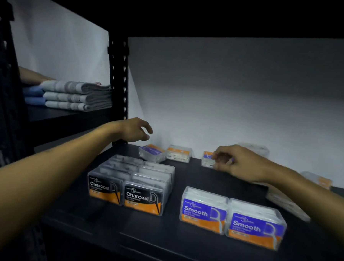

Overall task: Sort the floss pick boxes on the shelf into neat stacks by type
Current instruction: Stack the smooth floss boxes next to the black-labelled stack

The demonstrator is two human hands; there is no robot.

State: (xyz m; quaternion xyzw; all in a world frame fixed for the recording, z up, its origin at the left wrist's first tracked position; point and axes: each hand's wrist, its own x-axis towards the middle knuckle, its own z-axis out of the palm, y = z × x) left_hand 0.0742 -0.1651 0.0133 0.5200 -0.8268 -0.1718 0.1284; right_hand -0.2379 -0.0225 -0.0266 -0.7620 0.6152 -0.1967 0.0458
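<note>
Left hand (pixel 134 129) loose above tilted box (pixel 151 153), right hand (pixel 239 163) pinching box (pixel 208 160) by back wall (pixel 238 98)

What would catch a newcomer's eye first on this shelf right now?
The front rows: black Charcoal boxes at left and purple Smooth boxes at right. Behind them, the right hand grips a loose box, while the left hand hovers above a tilted box.

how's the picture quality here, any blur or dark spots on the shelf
Head view: dim, with a dark vignette at the corners and light falling mainly on the back wall; the Charcoal boxes read sharp, the right Smooth box and right hand are motion-blurred; wide-angle bending curves the shelf edges.
</note>
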